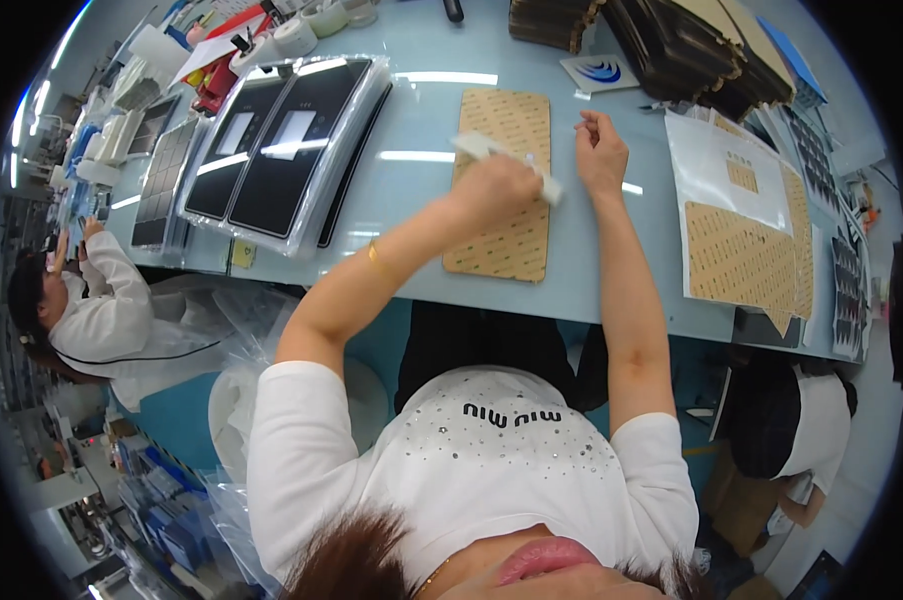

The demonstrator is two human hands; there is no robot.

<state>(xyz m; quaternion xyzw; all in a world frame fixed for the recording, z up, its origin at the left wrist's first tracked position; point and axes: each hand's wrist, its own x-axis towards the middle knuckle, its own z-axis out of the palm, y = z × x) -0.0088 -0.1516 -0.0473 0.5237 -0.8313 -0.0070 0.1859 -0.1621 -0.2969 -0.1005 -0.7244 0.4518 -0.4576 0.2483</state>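
Note:
A rectangular panel with rounded corners (501,250), covered in tan printed backing paper, lies lengthwise on the table before me. My left hand (498,190) is closed on a pale flat scraper (478,148), which slants across the middle of the panel. That hand covers part of the tool and of the sheet beneath. Just beyond the panel's right edge, my right hand (603,155) rests on the tabletop with its fingers curled in. Nothing shows in its grip, and it is apart from the panel.
Left of the panel, black panels with light windows (296,150) are stacked in clear plastic. White and tan adhesive sheets (736,240) lie at the right edge. Dark brown stacked pieces (661,50) stand at the far right. Tape rolls (294,37) sit far left; a co-worker (101,300) sits left.

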